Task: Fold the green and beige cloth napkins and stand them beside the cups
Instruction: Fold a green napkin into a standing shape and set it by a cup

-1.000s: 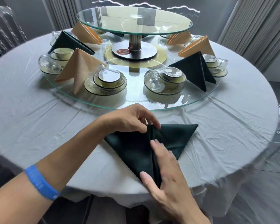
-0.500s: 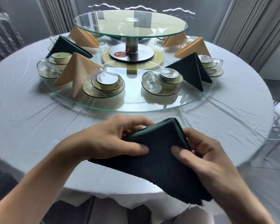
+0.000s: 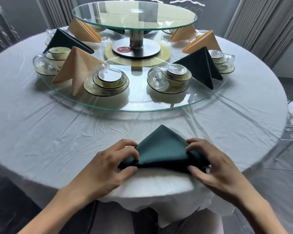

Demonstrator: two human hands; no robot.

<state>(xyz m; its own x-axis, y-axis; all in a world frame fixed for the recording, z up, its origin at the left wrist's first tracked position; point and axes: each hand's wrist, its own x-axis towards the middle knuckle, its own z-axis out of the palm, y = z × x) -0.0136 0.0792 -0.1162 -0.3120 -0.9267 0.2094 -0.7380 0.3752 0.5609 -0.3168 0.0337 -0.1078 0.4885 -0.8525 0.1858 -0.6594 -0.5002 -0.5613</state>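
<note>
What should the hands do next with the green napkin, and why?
Probably lift the green napkin to the glass turntable and stand it by the cup set that has no napkin near the front. Both the left hand and right hand already pinch its folded corners, and it forms a peak.

Both forearms are bare up to where the picture's edge cuts them off, with no sleeve in view. The left hand (image 3: 106, 163) and right hand (image 3: 216, 168) are ungloved, with short, plain fingernails.
</note>
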